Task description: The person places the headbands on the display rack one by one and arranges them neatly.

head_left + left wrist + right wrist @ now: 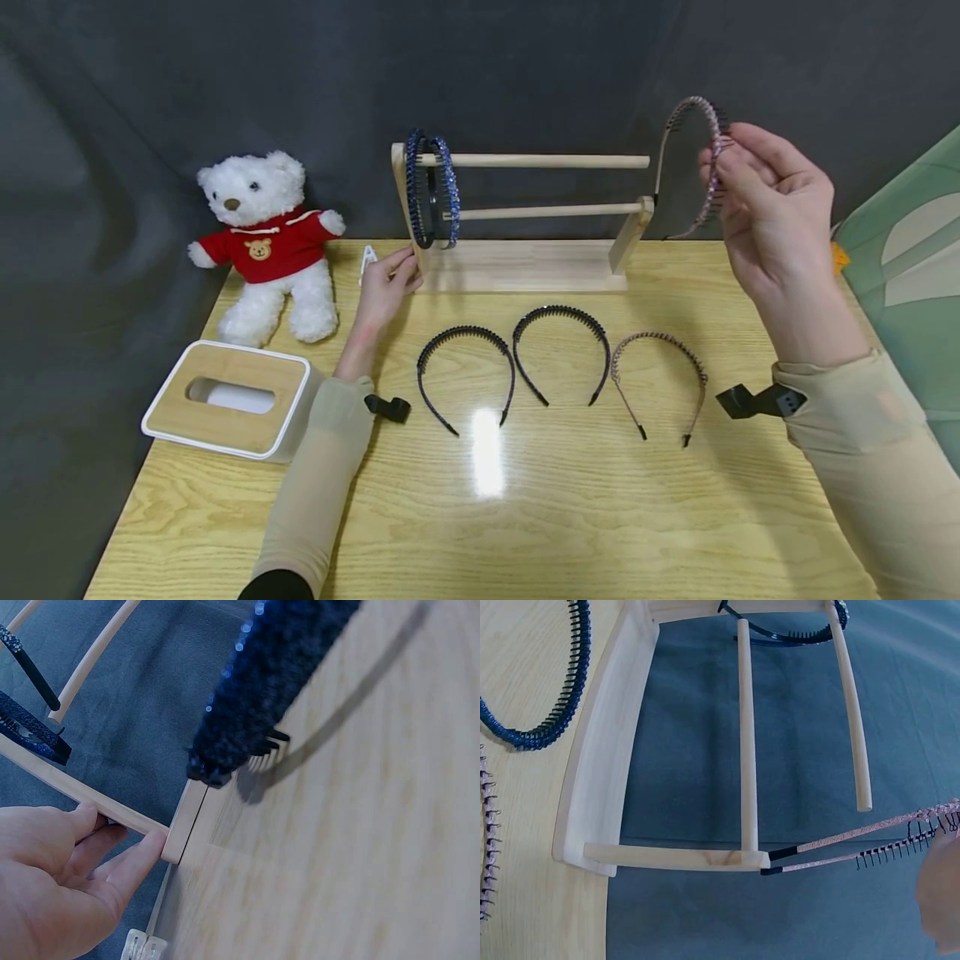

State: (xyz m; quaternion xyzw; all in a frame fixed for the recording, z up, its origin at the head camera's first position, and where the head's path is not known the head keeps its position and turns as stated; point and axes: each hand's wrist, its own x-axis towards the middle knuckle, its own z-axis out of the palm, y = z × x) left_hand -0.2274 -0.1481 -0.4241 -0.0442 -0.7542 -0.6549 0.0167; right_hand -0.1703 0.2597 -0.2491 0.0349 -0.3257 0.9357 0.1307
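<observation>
My right hand (780, 208) pinches a pink toothed headband (712, 137) by one side, raised beyond the right end of a wooden rack (517, 268). In the right wrist view the headband's dark tips sit right at the rack's short end post (697, 858). My left hand (384, 287) grips the foot of the rack's tall left upright between thumb and fingers. Two glittery blue headbands (452, 196) hang on the rack's upper rod (547, 161) at its left end. On the table in front lie two dark headbands (465, 331) and a second pink headband (658, 337).
A white teddy bear (258, 250) in a red sweater sits at the back left. In front of it is a tissue box (225, 400) with a wooden lid. A small white object (367, 260) lies beside my left hand. Green patterned cloth (915, 275) borders the right.
</observation>
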